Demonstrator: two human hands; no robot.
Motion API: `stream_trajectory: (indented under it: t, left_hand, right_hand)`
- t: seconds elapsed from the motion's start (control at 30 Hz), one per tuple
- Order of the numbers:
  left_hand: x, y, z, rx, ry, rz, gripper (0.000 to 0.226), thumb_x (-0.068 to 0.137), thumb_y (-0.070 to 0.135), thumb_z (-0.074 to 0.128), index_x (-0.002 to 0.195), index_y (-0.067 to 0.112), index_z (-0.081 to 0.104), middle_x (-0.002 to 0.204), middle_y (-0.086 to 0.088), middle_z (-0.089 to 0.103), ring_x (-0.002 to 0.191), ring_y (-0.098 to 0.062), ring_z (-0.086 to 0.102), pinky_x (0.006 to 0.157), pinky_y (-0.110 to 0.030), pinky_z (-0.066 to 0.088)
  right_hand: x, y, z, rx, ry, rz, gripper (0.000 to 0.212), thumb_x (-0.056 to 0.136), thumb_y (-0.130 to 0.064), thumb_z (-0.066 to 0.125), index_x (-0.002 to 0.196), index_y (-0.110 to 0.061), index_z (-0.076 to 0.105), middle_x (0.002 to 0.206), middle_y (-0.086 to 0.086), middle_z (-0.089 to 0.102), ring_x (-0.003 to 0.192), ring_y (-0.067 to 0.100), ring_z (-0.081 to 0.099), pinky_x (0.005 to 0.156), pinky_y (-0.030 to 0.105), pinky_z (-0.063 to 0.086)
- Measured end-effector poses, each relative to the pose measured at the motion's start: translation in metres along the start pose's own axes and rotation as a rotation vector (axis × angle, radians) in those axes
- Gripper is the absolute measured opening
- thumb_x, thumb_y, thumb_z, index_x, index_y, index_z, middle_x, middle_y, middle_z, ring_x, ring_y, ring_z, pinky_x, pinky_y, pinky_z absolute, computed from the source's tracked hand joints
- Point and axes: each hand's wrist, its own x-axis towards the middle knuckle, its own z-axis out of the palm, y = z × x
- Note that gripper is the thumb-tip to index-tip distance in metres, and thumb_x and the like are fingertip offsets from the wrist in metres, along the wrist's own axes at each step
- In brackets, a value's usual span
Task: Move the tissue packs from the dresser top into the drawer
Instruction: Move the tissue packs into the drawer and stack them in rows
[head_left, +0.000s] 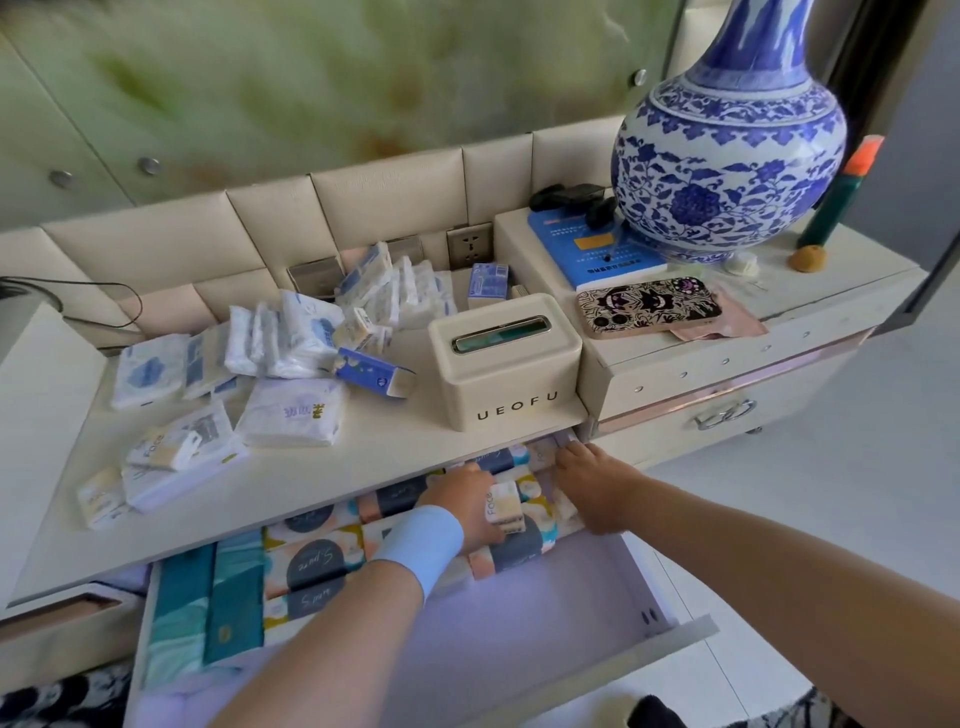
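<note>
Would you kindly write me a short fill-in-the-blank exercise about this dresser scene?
1. The left hand holds a small tissue pack inside the open ____.
2. The cream tissue box on the dresser top is lettered ____.
3. A blue ____ lies partly under the vase.
Missing words: drawer; UEOFU; book.

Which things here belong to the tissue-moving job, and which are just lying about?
Job: loose tissue packs on the dresser top, open drawer, Face pack in the left hand, right hand.
Lying about: vase, phone, blue book, UEOFU tissue box, green bottle.
</note>
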Motion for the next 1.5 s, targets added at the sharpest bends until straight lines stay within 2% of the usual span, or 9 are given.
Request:
stream_trajectory:
  t: [0.3,0.5,0.63,0.77,0.87,1.0,1.1,1.27,1.5]
  left_hand:
    - [-0.008,-0.001,0.004,-0.088,0.029,0.023,0.053,0.075,0.040,0.074,0.121,0.022,0.053,0.124,0.000,0.048,0.114,-0.021,0.048,0.091,-0.038,0.049]
    - [-0.016,0.001,0.003,-0.103,0.064,0.032,0.053,0.075,0.045,0.072,0.119,0.024,0.053,0.119,0.001,0.051,0.111,-0.022,0.052,0.087,-0.038,0.049]
    - [-0.018,0.015,-0.004,-0.177,0.107,0.023,0.046,0.075,0.047,0.071,0.112,0.026,0.055,0.115,0.001,0.053,0.108,-0.023,0.054,0.083,-0.034,0.046]
    - [-0.012,0.043,-0.012,-0.250,0.134,0.029,0.049,0.074,0.043,0.073,0.117,0.025,0.058,0.120,-0.001,0.057,0.112,-0.024,0.056,0.089,-0.032,0.046]
    - [-0.009,0.070,-0.010,-0.281,0.098,0.067,0.048,0.073,0.040,0.074,0.117,0.025,0.060,0.115,0.001,0.064,0.107,-0.020,0.061,0.085,-0.026,0.047]
    - [-0.007,0.092,0.002,-0.297,0.024,0.109,0.047,0.071,0.039,0.073,0.115,0.029,0.061,0.111,0.003,0.066,0.106,-0.020,0.063,0.086,-0.029,0.050]
    - [-0.006,0.091,0.013,-0.171,-0.048,0.171,0.045,0.073,0.027,0.078,0.116,0.022,0.062,0.118,-0.004,0.063,0.110,-0.024,0.060,0.088,-0.030,0.049]
    - [-0.006,0.061,0.020,0.096,0.037,0.243,0.084,0.066,0.045,0.080,0.139,0.029,0.041,0.145,0.002,0.033,0.133,-0.025,0.027,0.110,-0.039,0.033]
    - [-0.001,0.040,0.023,0.157,0.057,0.273,0.063,0.083,0.023,0.068,0.141,0.030,0.043,0.153,0.002,0.023,0.136,-0.028,0.024,0.104,-0.040,0.040]
  right_hand:
    - [-0.013,-0.004,-0.001,0.500,0.034,0.020,0.033,0.090,-0.014,0.063,0.121,-0.025,0.061,0.130,-0.002,0.056,0.123,0.021,0.049,0.103,0.032,0.044]
    - [-0.011,-0.005,0.008,0.099,-0.037,-0.059,0.048,0.091,-0.016,0.058,0.136,-0.024,0.044,0.135,0.002,0.057,0.132,0.020,0.047,0.121,0.048,0.011]
    - [-0.021,0.000,-0.024,0.622,0.044,0.141,0.053,0.086,-0.006,0.055,0.134,-0.029,0.051,0.136,-0.003,0.057,0.113,0.021,0.057,0.096,0.028,0.045]
    - [-0.040,0.009,-0.042,1.097,0.094,0.163,0.068,0.074,-0.012,0.064,0.137,-0.033,0.045,0.130,-0.009,0.054,0.093,0.006,0.055,0.076,0.014,0.044]
    - [-0.056,0.005,-0.044,0.891,0.084,0.090,0.077,0.075,-0.023,0.072,0.144,-0.025,0.037,0.134,-0.005,0.049,0.109,0.016,0.057,0.090,0.026,0.046]
    - [-0.063,0.002,-0.028,0.379,0.043,0.136,0.058,0.084,-0.043,0.064,0.134,-0.020,0.045,0.124,0.002,0.059,0.112,0.026,0.060,0.092,0.036,0.044]
    - [-0.066,-0.003,-0.015,0.143,0.001,0.084,0.041,0.084,-0.037,0.060,0.120,-0.018,0.056,0.115,0.005,0.063,0.105,0.026,0.059,0.088,0.037,0.039]
    - [-0.061,-0.012,-0.011,-0.033,0.000,-0.094,0.032,0.083,-0.042,0.062,0.105,-0.019,0.065,0.100,0.002,0.066,0.098,0.023,0.050,0.084,0.036,0.032]
    - [-0.045,-0.028,0.001,-0.238,-0.060,-0.147,0.033,0.092,-0.040,0.060,0.117,-0.020,0.067,0.111,0.003,0.062,0.106,0.025,0.046,0.091,0.038,0.034]
